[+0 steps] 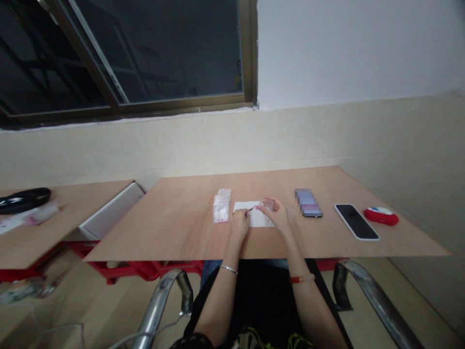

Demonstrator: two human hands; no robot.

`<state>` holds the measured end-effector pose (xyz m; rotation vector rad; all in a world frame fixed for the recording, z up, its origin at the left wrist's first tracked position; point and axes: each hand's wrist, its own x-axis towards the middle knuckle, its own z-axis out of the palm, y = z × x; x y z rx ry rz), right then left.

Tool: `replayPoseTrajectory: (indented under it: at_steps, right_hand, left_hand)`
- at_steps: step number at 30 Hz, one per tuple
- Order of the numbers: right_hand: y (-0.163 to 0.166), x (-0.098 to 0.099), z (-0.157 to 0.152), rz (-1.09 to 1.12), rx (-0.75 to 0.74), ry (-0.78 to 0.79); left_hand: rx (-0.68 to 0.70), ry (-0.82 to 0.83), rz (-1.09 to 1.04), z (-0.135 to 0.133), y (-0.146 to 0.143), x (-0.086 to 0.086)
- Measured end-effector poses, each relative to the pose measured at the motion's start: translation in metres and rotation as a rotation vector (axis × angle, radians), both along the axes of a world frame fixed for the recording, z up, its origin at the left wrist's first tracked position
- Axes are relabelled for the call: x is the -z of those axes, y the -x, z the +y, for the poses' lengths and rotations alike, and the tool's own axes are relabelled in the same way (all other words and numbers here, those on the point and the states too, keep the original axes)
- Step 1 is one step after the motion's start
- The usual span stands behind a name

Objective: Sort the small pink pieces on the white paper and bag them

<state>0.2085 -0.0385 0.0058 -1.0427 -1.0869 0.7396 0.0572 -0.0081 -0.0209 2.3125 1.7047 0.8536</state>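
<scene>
Hands operate close together over a white sheet (256, 221) lying on the wooden table (181, 232). The left hand (240, 222) is closed, fingers gripping a thin dark implement (249, 211); its tip points toward the right hand (278, 214). The exact type of implement is too small to identify. The right hand is positioned at the opposite side of the sheet, fingers bent and thumb extended toward the implement tip. A clear item (269, 206) shows at its fingers; whether the fingers are closed on it cannot be determined.

A row of overlapping clear packets (222, 206) is located on the table just left of the sheet and apart from both hands. To the right of the sheet lies a phone with a blurred screen (308, 203). Farther right lies a white-edged phone (356, 222), its dark screen facing up. A red object with a white top (381, 216) is located just beside it.

Wrist items: a silver bracelet (228, 269) on the left; a reddish-brown and pale bangle (302, 279) on the right. Metal armrests (378, 298) stand at either side of the person.
</scene>
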Motion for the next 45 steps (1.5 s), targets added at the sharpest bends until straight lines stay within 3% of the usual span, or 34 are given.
replayPoseTrajectory:
  at_steps: [7,10,15,20,25,29,36,41,45]
  right_hand:
    - [0.0,0.001,0.0,-0.002,-0.008,0.014]
    - [0.0,0.0,-0.001,-0.001,-0.02,0.028]
    - [0.001,0.003,-0.001,-0.022,-0.028,0.037]
    - [0.006,0.006,0.001,-0.056,-0.037,0.05]
    - [0.008,0.003,0.001,-0.074,-0.057,-0.001]
    - [0.006,0.001,-0.001,-0.066,-0.068,-0.007]
    - [-0.002,-0.003,-0.006,0.027,-0.022,0.004]
    - [-0.006,-0.006,-0.007,0.048,0.014,-0.014]
    - [-0.005,-0.004,-0.005,0.078,0.017,-0.006]
  left_hand:
    - [0.004,-0.023,-0.175,0.005,0.002,0.011]
    - [0.015,-0.063,-0.344,0.008,0.0,0.006]
    - [-0.006,-0.159,-0.627,0.007,-0.008,-0.032]
    - [0.141,-0.122,-0.694,-0.007,-0.016,-0.075]
    - [0.277,-0.011,-0.669,-0.019,-0.021,-0.088]
    - [0.3,0.042,-0.642,-0.017,-0.019,-0.081]
    - [0.192,0.064,-0.548,-0.001,-0.014,-0.049]
    - [0.266,0.066,-0.226,0.0,-0.02,-0.028]
    - [0.21,0.018,0.108,-0.006,-0.03,-0.003]
